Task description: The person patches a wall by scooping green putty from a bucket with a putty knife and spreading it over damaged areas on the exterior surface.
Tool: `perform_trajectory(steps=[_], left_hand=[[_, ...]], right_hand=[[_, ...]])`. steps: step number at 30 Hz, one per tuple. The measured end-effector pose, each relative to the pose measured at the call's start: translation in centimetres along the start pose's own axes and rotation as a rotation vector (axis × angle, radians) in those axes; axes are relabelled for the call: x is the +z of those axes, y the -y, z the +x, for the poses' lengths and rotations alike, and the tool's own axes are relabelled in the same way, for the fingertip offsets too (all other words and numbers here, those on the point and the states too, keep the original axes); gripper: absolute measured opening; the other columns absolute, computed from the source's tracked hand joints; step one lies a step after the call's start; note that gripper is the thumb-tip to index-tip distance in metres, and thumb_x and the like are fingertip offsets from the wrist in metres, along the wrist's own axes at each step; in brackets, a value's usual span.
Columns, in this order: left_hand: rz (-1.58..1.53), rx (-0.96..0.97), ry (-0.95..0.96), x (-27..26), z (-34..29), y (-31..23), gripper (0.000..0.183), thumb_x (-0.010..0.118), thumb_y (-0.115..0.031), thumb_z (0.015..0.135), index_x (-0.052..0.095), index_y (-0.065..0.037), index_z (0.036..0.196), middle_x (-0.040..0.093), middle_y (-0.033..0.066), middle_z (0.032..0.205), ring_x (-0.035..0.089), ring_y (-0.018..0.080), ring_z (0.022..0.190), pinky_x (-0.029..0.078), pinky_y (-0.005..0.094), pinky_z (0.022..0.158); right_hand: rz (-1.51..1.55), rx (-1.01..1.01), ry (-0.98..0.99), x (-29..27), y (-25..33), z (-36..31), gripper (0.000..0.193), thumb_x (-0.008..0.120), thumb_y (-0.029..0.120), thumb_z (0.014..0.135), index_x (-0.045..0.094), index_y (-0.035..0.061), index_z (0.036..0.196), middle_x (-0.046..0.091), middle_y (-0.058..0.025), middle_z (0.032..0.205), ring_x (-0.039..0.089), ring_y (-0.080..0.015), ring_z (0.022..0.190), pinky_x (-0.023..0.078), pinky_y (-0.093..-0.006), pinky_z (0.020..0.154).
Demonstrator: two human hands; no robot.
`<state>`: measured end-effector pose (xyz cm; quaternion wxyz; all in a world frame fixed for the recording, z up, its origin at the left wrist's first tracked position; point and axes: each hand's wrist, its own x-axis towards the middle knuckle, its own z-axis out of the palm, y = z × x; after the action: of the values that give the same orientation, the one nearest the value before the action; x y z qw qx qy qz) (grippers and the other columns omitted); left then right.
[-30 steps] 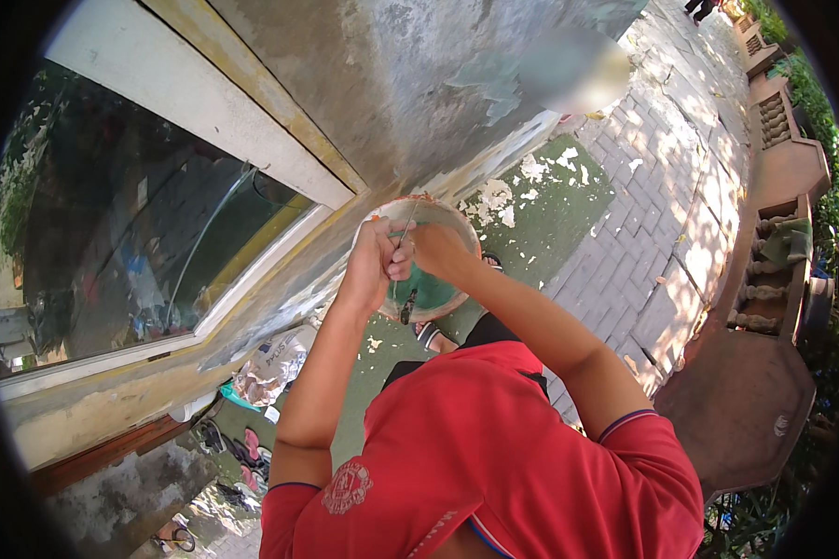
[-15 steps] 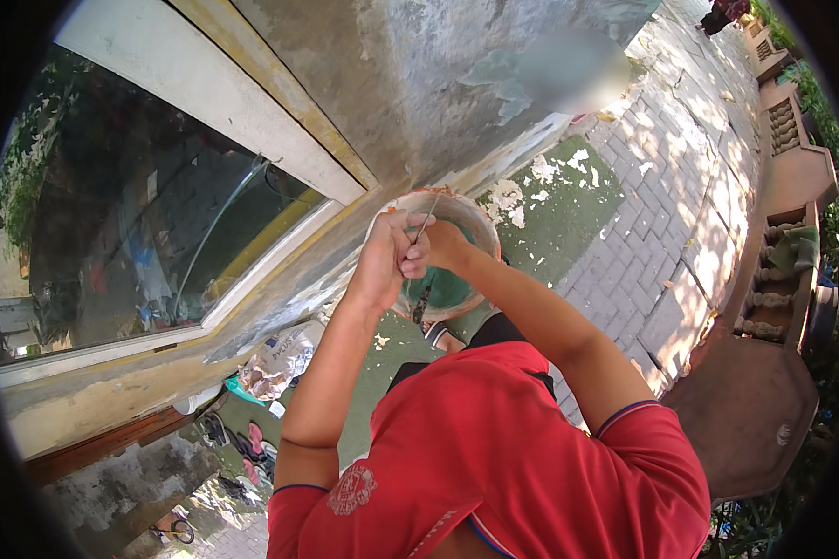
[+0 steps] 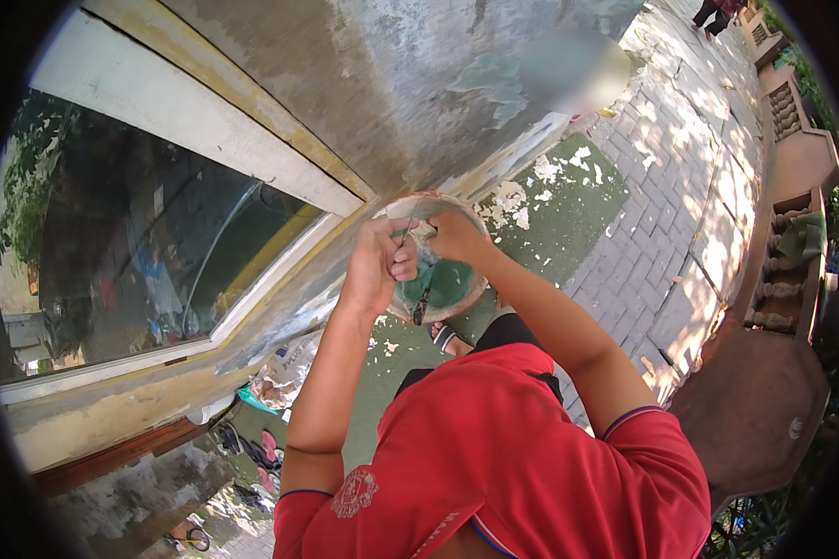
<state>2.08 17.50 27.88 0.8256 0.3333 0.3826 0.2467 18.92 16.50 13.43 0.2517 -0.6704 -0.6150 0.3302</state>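
Note:
A pale round bucket (image 3: pixel 466 300) with a stained rim stands by the foot of the wall, blue-green inside. My left hand (image 3: pixel 382 263) is at its left side, fingers curled round a thin rod (image 3: pixel 403 238) that looks like wire. Below that hand, a dark speckled stick-like piece (image 3: pixel 420 306) hangs over the near rim; whether it joins the rod is not clear. My right hand (image 3: pixel 457 237) reaches over the bucket's right side with its fingers bent downward inside. What those fingers hold, if anything, I cannot make out.
The peeling wall (image 3: pixel 419 93) rises just beyond the bucket, with a white-framed window (image 3: pixel 158 233) on the left. Paint flakes (image 3: pixel 508 203) litter the green floor. A plastic bag (image 3: pixel 284 373) and several shoes (image 3: pixel 266 452) lie at lower left. A person (image 3: pixel 718 17) stands far right.
My right hand has shifted slightly up and left, and more of its fingers show inside the bucket. The left hand keeps its curled grip. The view has tilted slightly.

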Motion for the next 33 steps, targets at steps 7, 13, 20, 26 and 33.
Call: perform_trajectory(steps=[7,13,20,26,33], left_hand=[[0.002,0.012,-0.046,0.7,1.6,0.5,0.051,0.03,-0.042,0.099,0.048,0.003,0.115,0.032,-0.0004,0.067,0.029,0.011,0.056,0.028,0.0261,0.053],[-0.012,0.023,-0.096,0.6,2.7,0.8,0.048,0.033,-0.039,0.098,0.051,0.003,0.113,0.032,-0.0005,0.066,0.031,0.0111,0.056,0.028,0.0261,0.053],[-0.048,0.038,-0.199,0.1,2.7,1.0,0.046,0.034,-0.037,0.096,0.054,0.002,0.112,0.032,-0.0007,0.064,0.029,0.0115,0.055,0.028,0.0267,0.053],[-0.041,0.006,-0.297,-2.2,2.7,2.8,0.048,0.036,-0.035,0.094,0.054,0.005,0.114,0.031,-0.0011,0.06,0.029,0.0118,0.052,0.028,0.0276,0.052],[-0.019,-0.062,-0.445,-5.3,1.8,4.9,0.043,0.038,-0.03,0.094,0.055,0.004,0.115,0.031,-0.0014,0.059,0.028,0.0108,0.053,0.028,0.0265,0.053]], right_hand=[[0.254,0.182,-0.052,-0.8,-2.7,-0.2,0.029,0.065,0.021,0.077,0.063,-0.0069,0.084,0.066,-0.0203,0.072,0.068,-0.0253,0.065,0.054,-0.0372,0.06],[0.624,0.288,-0.008,-2.9,-2.8,-1.3,0.031,0.064,0.017,0.082,0.065,-0.0094,0.098,0.068,-0.0149,0.084,0.067,-0.021,0.069,0.057,-0.0338,0.064],[1.24,0.463,0.013,-7.1,-2.6,-3.2,0.032,0.063,0.012,0.088,0.061,-0.0074,0.114,0.068,-0.0102,0.102,0.068,-0.019,0.086,0.057,-0.0335,0.072],[1.379,0.331,-0.443,-8.6,-7.5,1.4,0.029,0.056,0.009,0.092,0.058,-0.0042,0.118,0.066,-0.0104,0.108,0.067,-0.0177,0.092,0.057,-0.033,0.081],[0.89,0.552,-0.908,-8.1,-9.2,9.5,0.015,0.064,0.01,0.089,0.06,-0.0013,0.097,0.065,-0.0076,0.086,0.062,-0.014,0.076,0.057,-0.0325,0.073]])
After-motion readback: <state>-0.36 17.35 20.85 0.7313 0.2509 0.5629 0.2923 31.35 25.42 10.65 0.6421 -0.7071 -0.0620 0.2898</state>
